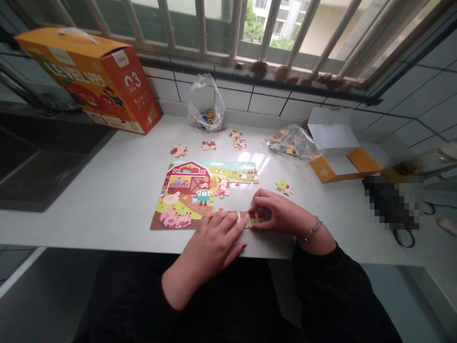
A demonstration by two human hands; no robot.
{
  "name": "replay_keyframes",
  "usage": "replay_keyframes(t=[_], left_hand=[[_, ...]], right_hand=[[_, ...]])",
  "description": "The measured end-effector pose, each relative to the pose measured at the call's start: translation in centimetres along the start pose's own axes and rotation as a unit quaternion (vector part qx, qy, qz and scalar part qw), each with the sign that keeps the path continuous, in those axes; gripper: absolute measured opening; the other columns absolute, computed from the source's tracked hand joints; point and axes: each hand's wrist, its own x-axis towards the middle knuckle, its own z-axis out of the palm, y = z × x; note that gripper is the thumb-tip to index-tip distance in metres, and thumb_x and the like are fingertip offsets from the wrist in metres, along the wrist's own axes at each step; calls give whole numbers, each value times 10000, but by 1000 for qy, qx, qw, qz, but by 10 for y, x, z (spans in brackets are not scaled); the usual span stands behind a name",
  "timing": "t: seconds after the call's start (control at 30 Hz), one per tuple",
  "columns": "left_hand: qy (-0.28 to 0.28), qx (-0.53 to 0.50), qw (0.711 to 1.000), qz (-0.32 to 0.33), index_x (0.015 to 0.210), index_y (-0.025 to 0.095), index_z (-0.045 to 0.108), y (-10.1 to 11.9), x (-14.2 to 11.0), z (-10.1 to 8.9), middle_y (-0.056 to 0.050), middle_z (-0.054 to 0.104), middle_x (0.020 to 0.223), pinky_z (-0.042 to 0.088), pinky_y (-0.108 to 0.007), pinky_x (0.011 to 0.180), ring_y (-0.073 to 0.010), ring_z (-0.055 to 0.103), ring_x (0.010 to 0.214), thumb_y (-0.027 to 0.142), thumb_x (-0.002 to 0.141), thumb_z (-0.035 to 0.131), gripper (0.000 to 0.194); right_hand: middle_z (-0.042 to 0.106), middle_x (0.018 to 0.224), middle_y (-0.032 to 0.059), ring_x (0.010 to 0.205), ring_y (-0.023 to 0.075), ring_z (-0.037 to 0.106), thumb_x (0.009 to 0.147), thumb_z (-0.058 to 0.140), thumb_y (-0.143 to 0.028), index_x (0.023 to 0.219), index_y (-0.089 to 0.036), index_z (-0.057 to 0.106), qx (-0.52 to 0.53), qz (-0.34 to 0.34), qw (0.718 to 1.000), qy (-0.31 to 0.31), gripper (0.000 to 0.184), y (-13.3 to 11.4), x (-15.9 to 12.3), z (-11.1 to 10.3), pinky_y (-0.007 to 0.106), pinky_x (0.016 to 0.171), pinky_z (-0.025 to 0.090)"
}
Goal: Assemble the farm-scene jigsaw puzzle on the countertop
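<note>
The right hand [280, 212] pinches an edge piece [257, 220]; pushing hard could buckle the puzzle row [243, 214] under the flattened left hand [216, 243].

There are two hands [216, 236] [276, 213], one puzzle [187, 193], two plastic bags [206, 100] [294, 144] and two boxes [134, 88] [332, 167].

Left hand [214, 243] flat on farm puzzle [183, 190], right hand [280, 212] pinching edge piece [255, 220], loose pieces [209, 146] beyond
</note>
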Motion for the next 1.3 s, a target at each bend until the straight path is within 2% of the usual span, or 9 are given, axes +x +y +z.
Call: replay_keyframes(t=[0.17,0.4,0.5,0.57,0.6,0.7,0.87,1.03,1.3], left_hand=[[-17,3,1000,1,1566,162,581,14,13,10,-132,641,1567,378,-557,1140,-353,556,1368,534,1130,529,575],[-19,-4,1000,6,1585,149,577,12,12,9,-115,640,1588,386,-549,1144,-340,551,1381,483,1131,550,564],[-10,-4,1000,7,1580,154,589,12,12,10,-114,658,1570,394,-558,1130,-343,568,1365,475,1118,583,563],[-7,-5,1000,8,1568,152,602,11,12,10,-115,670,1555,393,-558,1125,-347,575,1354,480,1118,582,557],[-8,-5,1000,9,1563,151,607,11,12,10,-113,672,1553,390,-558,1127,-348,575,1351,483,1121,574,554],[-10,-7,1000,7,1562,150,608,11,12,10,-110,669,1559,387,-556,1131,-348,573,1347,488,1128,553,553],[-1,-13,1000,8,1546,149,620,10,11,10,-116,673,1550,391,-560,1147,-345,577,1351,463,1126,557,529],[15,-23,1000,9,1520,150,639,10,9,11,-120,689,1523,416,-560,1141,-339,596,1350,416,1105,597,494],[41,-31,999,14,1454,143,680,11,10,11,-128,712,1486,429,-557,1133,-339,623,1340,355,1100,594,421]], right_hand=[[626,954,10,841,159,616,851,906,-224,934,-206,712,-30,-10,999,7,212,1,0,1,295,752,508],[677,1030,34,894,181,652,884,908,-312,995,-223,743,-36,-10,999,16,217,6,-1,-3,310,800,536],[712,1081,79,921,221,675,983,787,-356,1023,-212,753,-99,85,978,162,153,22,-8,-13,377,878,558],[728,1079,115,917,254,685,1017,702,-351,1017,-191,759,-151,194,927,284,169,36,-14,-19,429,908,564],[737,1083,131,930,274,692,1009,701,-366,1031,-183,765,-166,237,905,312,195,43,-17,-21,452,921,568],[751,1078,147,1009,326,702,923,797,-440,1069,-180,786,-193,269,899,286,298,58,-22,-22,488,967,571],[742,1037,124,918,289,705,856,853,-451,1070,-185,794,-173,291,897,284,346,64,-20,-17,461,911,597],[733,1086,115,896,260,704,858,847,-449,1131,-184,756,-144,250,915,283,391,57,-15,-14,431,871,614],[705,1183,107,1079,274,708,935,800,-332,1205,-210,718,-139,94,959,227,308,29,0,-6,430,992,591]])
